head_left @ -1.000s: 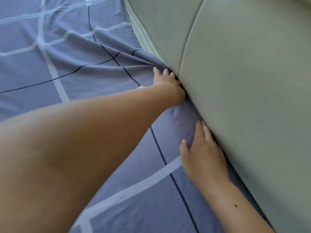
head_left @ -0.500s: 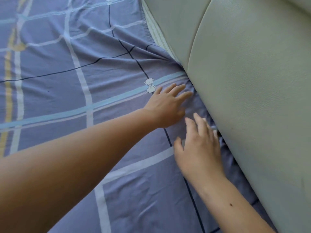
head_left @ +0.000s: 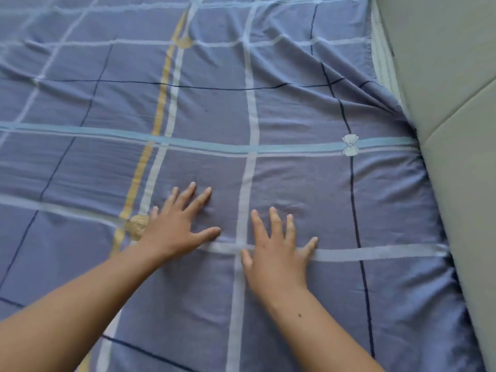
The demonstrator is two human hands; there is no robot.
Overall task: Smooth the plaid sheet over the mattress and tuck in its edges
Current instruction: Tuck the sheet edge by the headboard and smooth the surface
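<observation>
Near the middle of the view, a little toward six o'clock, we see both hands lying flat on the plaid sheet (head_left: 295,103). The left hand (head_left: 174,226) is at about seven o'clock from the centre, palm down. Its fingers (head_left: 200,200) are straight and spread wide, and the thumb points toward three o'clock. It grips nothing and only rests on the cloth. Just beside it, at its nine o'clock, we find a round yellow motif (head_left: 137,226) printed on a yellow stripe (head_left: 158,116). The right hand (head_left: 276,256) is at about five o'clock from the centre, also palm down and spread. It rests where a vertical white band (head_left: 251,108) crosses a horizontal one. The two hands are near each other but do not touch. The sheet is blue-violet with white, yellow and dark lines, and it covers almost the whole view, spread over the bed. We notice soft wrinkles around the hands and longer folds toward ten o'clock. At three o'clock the cloth goes down beside a pale padded panel (head_left: 456,130), with gathered creases along this edge from three to five o'clock. Toward one o'clock the sheet's edge lies free, and a white ribbed strip of the mattress (head_left: 382,57) shows between it and the panel. A small white bow print (head_left: 350,145) sits on the light blue band (head_left: 107,130), near the panel. The left forearm (head_left: 67,318) enters from seven o'clock and the right forearm (head_left: 322,331) from five o'clock.
</observation>
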